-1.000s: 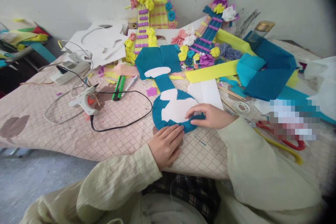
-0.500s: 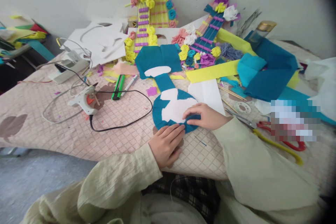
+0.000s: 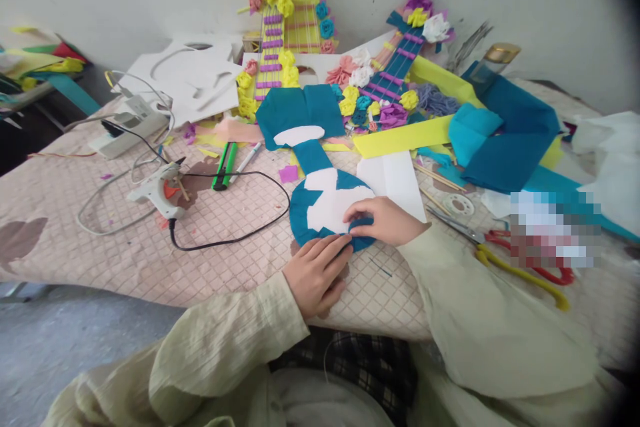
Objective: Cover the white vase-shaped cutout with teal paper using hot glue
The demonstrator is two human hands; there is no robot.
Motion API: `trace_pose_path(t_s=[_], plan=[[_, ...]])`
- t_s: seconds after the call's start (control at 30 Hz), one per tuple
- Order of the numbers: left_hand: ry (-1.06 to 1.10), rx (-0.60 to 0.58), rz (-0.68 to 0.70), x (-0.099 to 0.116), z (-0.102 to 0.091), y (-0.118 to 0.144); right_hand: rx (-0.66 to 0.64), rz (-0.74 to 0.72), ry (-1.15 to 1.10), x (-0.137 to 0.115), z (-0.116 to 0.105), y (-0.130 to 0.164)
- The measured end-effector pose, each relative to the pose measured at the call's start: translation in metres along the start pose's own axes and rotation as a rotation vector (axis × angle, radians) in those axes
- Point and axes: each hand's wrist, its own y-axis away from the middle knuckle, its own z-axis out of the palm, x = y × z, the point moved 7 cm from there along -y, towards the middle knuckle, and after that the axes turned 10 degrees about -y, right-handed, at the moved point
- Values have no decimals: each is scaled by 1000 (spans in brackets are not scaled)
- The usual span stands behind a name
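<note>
A white cutout (image 3: pixel 334 208) with a round body and a narrow neck lies on the table, its edges wrapped in teal crepe paper (image 3: pixel 300 213). My left hand (image 3: pixel 318 275) rests on the near rim of the round part, fingers stretched out over the folded paper. On the right side of the rim, my right hand (image 3: pixel 387 221) has its fingers curled and pinches a fold of the teal paper. The fingertips of both hands nearly meet. Beyond the neck, a larger folded piece of teal paper (image 3: pixel 300 110) lies with a white oval showing at its near edge.
To the left are a glue gun (image 3: pixel 159 192) with its looped black cord, a green utility knife (image 3: pixel 225 165) and a power strip (image 3: pixel 131 127). Scissors (image 3: pixel 520 260) lie right. Flower-decorated paper guitars (image 3: pixel 273 47) lean against the wall. White paper (image 3: pixel 395 180) lies beside the cutout.
My right hand has shifted very slightly left, still pinching the paper. My left hand stays in place. The view has moved a little.
</note>
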Motion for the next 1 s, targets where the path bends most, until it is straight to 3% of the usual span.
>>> trace_pose_path(t_s=[0.37,0.87,1.0], plan=[[-46,-49,201,15,12,-13,-113,237,407,-9,1,-18],[8,-80,103,17,18,-15,-163,337,545,-2,-9,-41],[35,-68,94,16,16,-16,-41,280,469,-8,-32,-35]])
